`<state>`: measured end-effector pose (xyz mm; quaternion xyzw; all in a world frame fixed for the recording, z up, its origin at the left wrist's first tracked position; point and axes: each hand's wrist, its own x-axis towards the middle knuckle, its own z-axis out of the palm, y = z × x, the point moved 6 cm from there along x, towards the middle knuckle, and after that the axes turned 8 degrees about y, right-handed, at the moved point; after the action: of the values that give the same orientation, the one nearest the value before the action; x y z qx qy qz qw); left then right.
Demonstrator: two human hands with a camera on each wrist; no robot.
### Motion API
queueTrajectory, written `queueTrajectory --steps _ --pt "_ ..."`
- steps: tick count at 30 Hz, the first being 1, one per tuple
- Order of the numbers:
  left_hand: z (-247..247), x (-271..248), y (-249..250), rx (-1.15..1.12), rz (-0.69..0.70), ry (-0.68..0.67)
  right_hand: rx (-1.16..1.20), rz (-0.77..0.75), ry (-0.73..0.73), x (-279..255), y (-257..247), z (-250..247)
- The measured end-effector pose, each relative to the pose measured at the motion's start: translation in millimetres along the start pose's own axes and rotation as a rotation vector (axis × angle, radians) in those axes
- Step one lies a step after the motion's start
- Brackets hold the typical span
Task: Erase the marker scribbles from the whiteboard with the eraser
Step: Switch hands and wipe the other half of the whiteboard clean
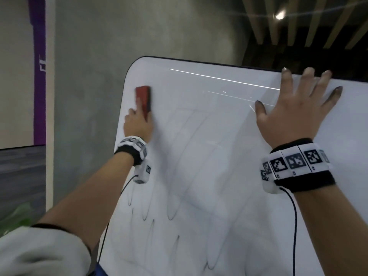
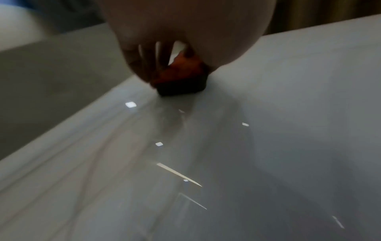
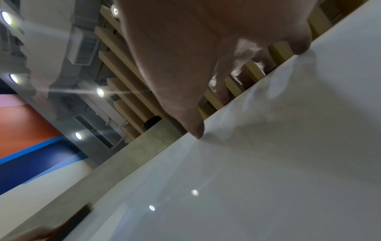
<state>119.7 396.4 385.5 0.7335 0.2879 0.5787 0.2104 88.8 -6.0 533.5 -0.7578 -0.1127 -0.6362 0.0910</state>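
Fingers of the left hand curl round a red eraser, gripping it by its lower end and holding its dark pad flat against the whiteboard near the board's upper left corner. The left wrist view shows those fingers side by side along one side of the eraser, and the black felt face meets the glossy surface; the thumb side is blurred and its hold cannot be made out. The right hand lies flat on the board near the top edge, well apart from the eraser, with all five fingers straight and spread wide; several fingertips look smudged dark. In the right wrist view two fingertips touch the white surface close to the board's rim.

Scribbles in thin dark marker remain on the lower part of the board, as a row of narrow loops below the left forearm, and fainter grey arcs cross the middle. Each wrist carries a band of black-and-white square markers with a small white camera and a black cable running down. A grey sleeve covers the left upper arm. Behind the board stand a grey wall and a purple strip.
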Motion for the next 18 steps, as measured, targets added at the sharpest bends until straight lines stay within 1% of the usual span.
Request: queueTrajectory --steps 2,3,4,5,6,7,8,10,11,12,13,14,16,17,18 --pt "13 -3 -64 0.012 -0.375 -0.112 -0.022 -0.007 -0.017 0 1 2" --pt "18 -12 -85 -0.002 -0.493 -0.151 -0.03 -0.012 -0.022 -1 2 2" --pt "21 -19 -95 -0.019 -0.554 -0.162 -0.03 -0.015 -0.022 -2 2 3" --pt "21 -23 -95 -0.019 -0.572 -0.147 -0.024 -0.017 -0.016 -1 2 2" --pt "19 -27 -89 -0.003 -0.55 -0.126 -0.019 -0.019 -0.009 -2 2 2" --pt "18 -28 -77 0.013 -0.482 -0.097 -0.014 -0.021 -0.001 -2 2 1" --pt "13 -28 -60 0.008 -0.369 -0.055 -0.01 -0.021 0.008 -1 1 1" --pt "4 -33 -18 -0.057 -0.019 0.035 0.0 -0.015 0.025 -2 1 0" --pt "3 -40 -5 -0.079 0.122 0.068 0.007 -0.009 0.029 -2 2 1" --pt "4 -44 -2 -0.073 0.176 0.084 0.011 -0.005 0.033 -2 2 1" --pt "5 -42 -10 -0.043 0.144 0.089 0.009 -0.002 0.034 -2 2 2" --pt "9 -40 -27 -0.007 0.016 0.075 0.002 -0.004 0.031 -3 2 3" --pt "17 -38 -69 0.025 -0.328 -0.043 -0.006 -0.008 0.02 -3 3 4" --pt "19 -38 -79 0.017 -0.44 -0.103 -0.006 -0.008 0.016 -3 4 5" --pt "17 -36 -76 0.006 -0.475 -0.14 -0.004 -0.008 0.015 -3 5 5"
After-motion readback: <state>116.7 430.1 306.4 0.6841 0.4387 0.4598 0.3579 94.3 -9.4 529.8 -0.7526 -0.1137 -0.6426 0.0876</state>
